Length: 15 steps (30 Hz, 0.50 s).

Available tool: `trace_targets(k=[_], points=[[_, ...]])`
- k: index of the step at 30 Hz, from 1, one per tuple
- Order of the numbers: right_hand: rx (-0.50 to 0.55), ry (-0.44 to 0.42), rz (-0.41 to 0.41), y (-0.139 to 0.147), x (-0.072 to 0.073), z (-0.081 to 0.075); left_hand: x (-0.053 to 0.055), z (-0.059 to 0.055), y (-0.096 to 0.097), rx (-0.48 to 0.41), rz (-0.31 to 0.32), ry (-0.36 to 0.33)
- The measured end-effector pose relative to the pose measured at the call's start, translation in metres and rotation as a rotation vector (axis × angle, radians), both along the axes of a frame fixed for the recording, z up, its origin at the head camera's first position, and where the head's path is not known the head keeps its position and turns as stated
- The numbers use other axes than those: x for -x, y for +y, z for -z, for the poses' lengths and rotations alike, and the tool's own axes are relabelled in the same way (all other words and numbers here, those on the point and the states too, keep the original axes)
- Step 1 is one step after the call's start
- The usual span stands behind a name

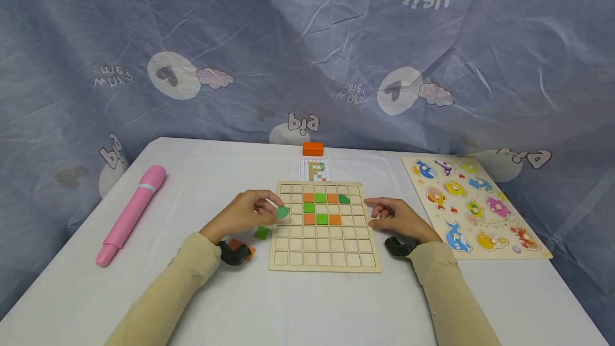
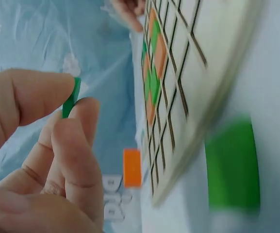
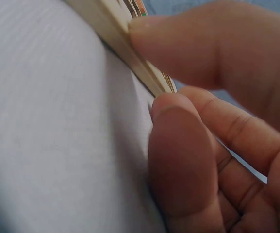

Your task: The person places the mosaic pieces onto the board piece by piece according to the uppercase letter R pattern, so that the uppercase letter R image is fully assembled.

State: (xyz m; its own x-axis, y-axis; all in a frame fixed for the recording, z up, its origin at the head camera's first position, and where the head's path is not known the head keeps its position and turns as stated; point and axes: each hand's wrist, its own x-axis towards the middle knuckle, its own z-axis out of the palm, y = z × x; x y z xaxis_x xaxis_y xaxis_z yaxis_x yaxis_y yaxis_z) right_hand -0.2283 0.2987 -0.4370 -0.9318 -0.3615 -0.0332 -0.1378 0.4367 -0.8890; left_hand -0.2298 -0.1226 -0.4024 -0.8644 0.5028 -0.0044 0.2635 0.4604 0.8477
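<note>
My left hand (image 1: 252,211) pinches a green tile with a curved edge (image 1: 283,212) over the left side of the wooden grid board (image 1: 324,255). In the left wrist view the green tile (image 2: 71,98) appears edge-on between the fingertips. On the board lie orange and green square tiles (image 1: 321,219) and a dark green curved tile (image 1: 344,199). At the board's right edge, my right hand (image 1: 396,217) rests with fingertips touching it and grips nothing. A green square tile (image 1: 261,233) lies left of the board, and orange tiles (image 1: 252,252) are partly hidden under the left wrist.
Behind the board stand a small pattern card (image 1: 315,170) and an orange block (image 1: 313,149). A pink microphone-like stick (image 1: 132,215) lies at left. A sea-animal puzzle board (image 1: 473,210) occupies the right side of the white-covered table (image 1: 230,303). A printed curtain (image 1: 269,68) hangs behind.
</note>
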Motion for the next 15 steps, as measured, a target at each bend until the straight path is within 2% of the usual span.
trace_targets(k=[4, 10, 15], points=[[0.0, 0.0, 0.001, 0.0, 0.0, 0.0, 0.002, 0.004, 0.017, -0.071, 0.02, -0.045], [0.002, -0.002, 0.001, 0.0, 0.0, 0.001, 0.003, 0.008, 0.044, -0.149, 0.005, -0.122], [-0.006, -0.004, -0.001, 0.001, 0.001, 0.001, 0.004, 0.009, 0.069, -0.208, 0.029, -0.135]])
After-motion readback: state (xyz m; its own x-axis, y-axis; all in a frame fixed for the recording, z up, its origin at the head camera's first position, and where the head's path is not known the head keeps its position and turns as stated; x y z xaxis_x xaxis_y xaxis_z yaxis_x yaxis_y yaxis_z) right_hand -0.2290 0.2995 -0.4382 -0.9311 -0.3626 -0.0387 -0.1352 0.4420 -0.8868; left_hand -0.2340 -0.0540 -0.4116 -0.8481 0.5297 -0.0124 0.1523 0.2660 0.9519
